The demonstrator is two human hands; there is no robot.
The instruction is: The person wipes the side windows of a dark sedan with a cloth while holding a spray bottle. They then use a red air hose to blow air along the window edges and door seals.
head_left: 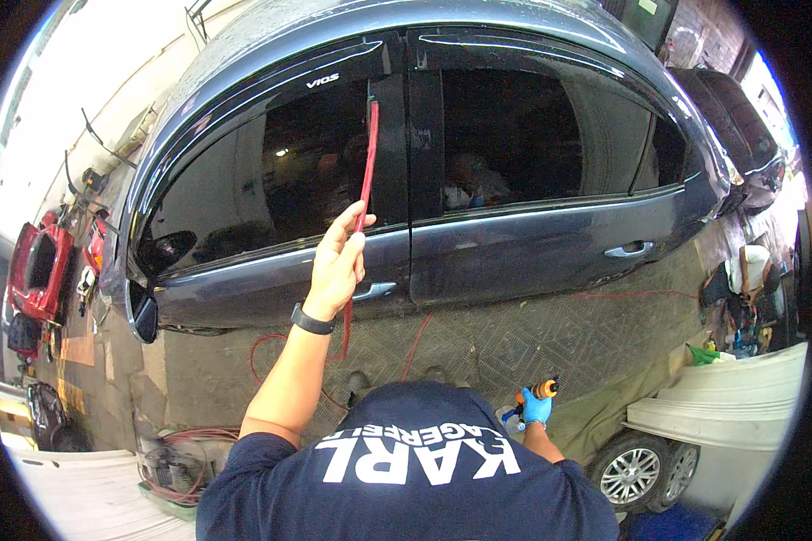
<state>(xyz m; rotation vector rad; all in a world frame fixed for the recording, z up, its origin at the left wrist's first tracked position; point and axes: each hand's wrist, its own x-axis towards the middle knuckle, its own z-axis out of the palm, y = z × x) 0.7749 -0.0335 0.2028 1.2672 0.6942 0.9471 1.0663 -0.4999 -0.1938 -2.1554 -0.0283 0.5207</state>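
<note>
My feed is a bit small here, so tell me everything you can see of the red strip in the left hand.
The red strip is long and narrow and looks like thin, pliable plastic. It runs nearly straight, leaning slightly, from the left hand up to the car's dark pillar trim, where its top end seems to meet the trim. A red length also hangs below the hand; the grip hides whether it is the same piece.

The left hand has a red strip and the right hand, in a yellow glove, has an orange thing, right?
Not yellow: the glove is blue, as the head view shows. The left hand holds the red strip, the right hand the orange thing.
</note>
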